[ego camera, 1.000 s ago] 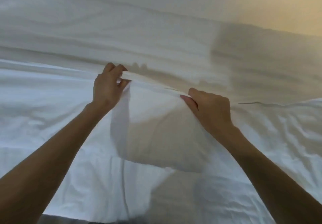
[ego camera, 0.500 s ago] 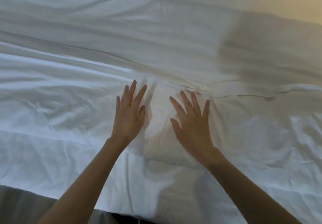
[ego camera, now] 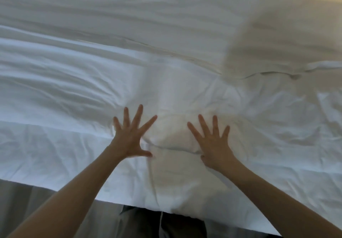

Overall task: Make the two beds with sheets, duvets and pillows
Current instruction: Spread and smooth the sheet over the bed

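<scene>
left hand (ego camera: pixel 131 137): flat on the duvet (ego camera: pixel 55 93), fingers splayed, gripping nothing.
lump (ego camera: pixel 174 136): raised bunch of cloth between both hands.
right hand (ego camera: pixel 212 142): palm down, fingers splayed, holding nothing.
duvet place: spread over the sheet (ego camera: pixel 166 10), near edge overhanging at the bottom.
step: smoothing, probably; best with light flat palms swept outward from the lump, no dragging.
long axis: left to right, hem (ego camera: pixel 185 58) slanting down rightward.
</scene>
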`<state>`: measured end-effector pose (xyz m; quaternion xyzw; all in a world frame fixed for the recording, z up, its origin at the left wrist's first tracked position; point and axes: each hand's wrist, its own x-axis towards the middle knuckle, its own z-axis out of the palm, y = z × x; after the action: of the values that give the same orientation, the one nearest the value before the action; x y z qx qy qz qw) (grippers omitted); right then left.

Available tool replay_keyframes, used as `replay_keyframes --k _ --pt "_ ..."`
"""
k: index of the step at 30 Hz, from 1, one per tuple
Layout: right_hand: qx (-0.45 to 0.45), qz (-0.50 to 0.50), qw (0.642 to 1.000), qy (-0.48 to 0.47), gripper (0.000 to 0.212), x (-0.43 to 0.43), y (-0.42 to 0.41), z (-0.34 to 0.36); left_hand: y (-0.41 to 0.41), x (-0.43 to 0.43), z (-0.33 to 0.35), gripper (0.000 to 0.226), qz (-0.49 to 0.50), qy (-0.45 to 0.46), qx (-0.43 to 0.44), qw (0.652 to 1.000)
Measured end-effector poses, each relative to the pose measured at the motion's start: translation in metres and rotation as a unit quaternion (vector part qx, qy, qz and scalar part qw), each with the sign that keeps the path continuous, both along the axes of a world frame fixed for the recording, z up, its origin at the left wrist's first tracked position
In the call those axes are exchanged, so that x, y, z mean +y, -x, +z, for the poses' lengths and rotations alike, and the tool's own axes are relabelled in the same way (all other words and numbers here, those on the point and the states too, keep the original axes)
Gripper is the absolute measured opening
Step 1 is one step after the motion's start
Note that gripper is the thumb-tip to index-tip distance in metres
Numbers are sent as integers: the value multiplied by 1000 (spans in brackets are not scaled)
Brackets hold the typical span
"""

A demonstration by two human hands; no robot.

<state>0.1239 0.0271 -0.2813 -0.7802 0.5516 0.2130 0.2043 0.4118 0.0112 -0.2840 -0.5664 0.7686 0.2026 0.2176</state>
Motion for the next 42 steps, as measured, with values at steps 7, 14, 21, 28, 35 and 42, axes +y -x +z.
replay_keyframes --k 7,14,21,28,35,42 --pt "-9 -45 997 69 70 -3 4 6 -2 -3 2 83 -42 134 -9 990" --pt "-5 -52 992 119 95 18 12 67 7 26 52 96 12 147 -12 989" --pt "6 -124 985 -122 93 55 -3 19 1 64 21 83 36 -5 34 999" --pt "-50 -178 977 -105 76 55 4 73 20 44 44 58 25 13 81 996" --pt "-83 -246 966 7 78 55 32 143 76 -2 111 59 -29 75 118 990" --pt "-70 -311 944 84 74 38 126 183 177 -43 165 58 -38 85 187 978"
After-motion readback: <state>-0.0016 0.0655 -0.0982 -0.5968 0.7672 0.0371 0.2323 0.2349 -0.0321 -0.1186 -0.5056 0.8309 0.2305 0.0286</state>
